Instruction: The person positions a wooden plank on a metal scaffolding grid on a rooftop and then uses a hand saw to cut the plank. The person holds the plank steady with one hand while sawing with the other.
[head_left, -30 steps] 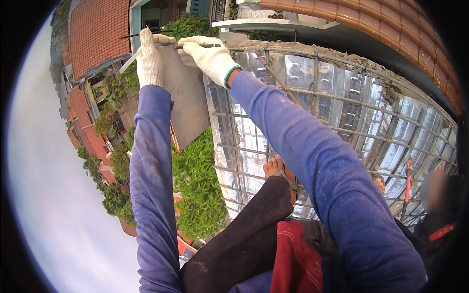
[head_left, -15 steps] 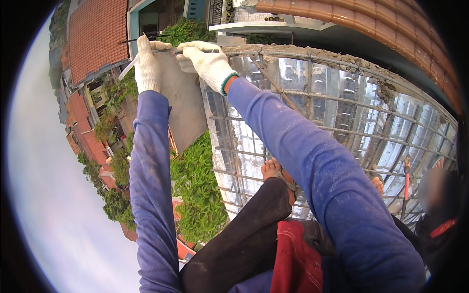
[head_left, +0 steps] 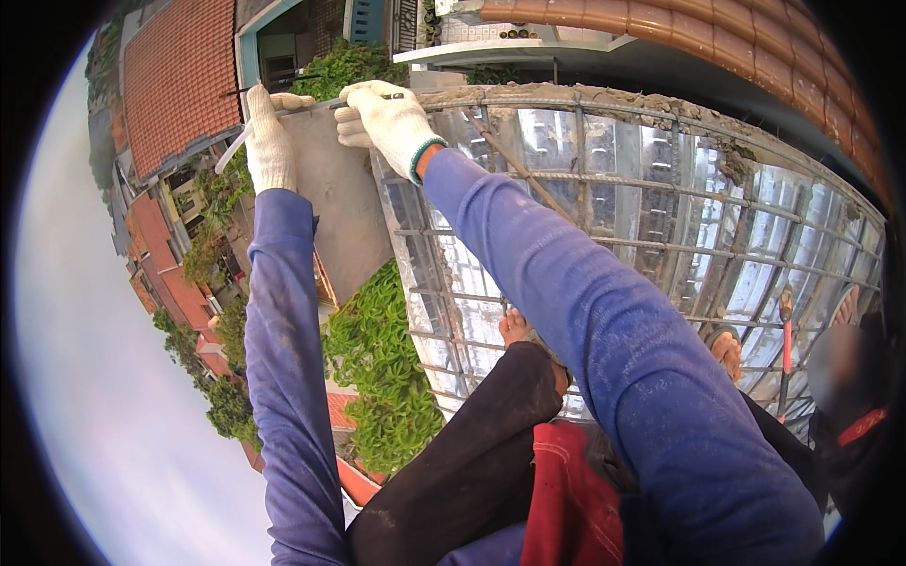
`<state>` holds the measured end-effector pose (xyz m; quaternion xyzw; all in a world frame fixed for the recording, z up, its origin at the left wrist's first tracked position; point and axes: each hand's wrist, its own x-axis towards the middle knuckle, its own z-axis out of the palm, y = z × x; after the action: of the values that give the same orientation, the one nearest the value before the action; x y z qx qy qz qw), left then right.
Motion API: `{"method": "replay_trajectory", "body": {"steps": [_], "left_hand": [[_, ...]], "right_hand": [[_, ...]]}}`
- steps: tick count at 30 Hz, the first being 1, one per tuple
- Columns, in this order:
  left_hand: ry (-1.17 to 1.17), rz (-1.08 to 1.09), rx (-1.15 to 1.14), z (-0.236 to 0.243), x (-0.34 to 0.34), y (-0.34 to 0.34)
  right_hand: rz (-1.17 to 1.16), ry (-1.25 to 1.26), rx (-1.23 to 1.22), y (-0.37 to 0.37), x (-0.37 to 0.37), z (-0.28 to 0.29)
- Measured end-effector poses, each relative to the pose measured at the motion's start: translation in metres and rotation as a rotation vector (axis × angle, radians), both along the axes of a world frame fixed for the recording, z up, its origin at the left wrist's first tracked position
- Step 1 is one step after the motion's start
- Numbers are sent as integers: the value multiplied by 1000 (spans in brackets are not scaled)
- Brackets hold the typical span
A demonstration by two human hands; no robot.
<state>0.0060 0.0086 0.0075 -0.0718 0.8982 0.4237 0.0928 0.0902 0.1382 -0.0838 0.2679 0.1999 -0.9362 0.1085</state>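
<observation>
Both my hands wear cream knit gloves and reach out to the far left corner of a steel bar grid. My left hand is closed, and a narrow white strip sticks out beside its palm. My right hand is just to its right, fingers curled round a thin dark rod; the rod's end shows past the fingertips toward my left hand. The gloves hide most of what both hands grip. Under the bars lie shiny, reflective sheets.
Rough mortar edges the grid's far side. A grey concrete slab and green plants lie beyond its left edge. A red-handled tool is by another person at right. Tiled roofs stand beyond.
Both hands appear slightly further left in the picture, as does the grid, so the view has shifted. The grips look alike in both frames.
</observation>
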Motion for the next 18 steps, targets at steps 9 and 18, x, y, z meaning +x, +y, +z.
{"method": "replay_trajectory", "body": {"steps": [9, 18], "left_hand": [[26, -31, 13, -5, -5, -11], [23, -31, 55, -11, -11, -20]], "right_hand": [[32, 48, 14, -1, 1, -3], [70, 66, 39, 0, 1, -2]]}}
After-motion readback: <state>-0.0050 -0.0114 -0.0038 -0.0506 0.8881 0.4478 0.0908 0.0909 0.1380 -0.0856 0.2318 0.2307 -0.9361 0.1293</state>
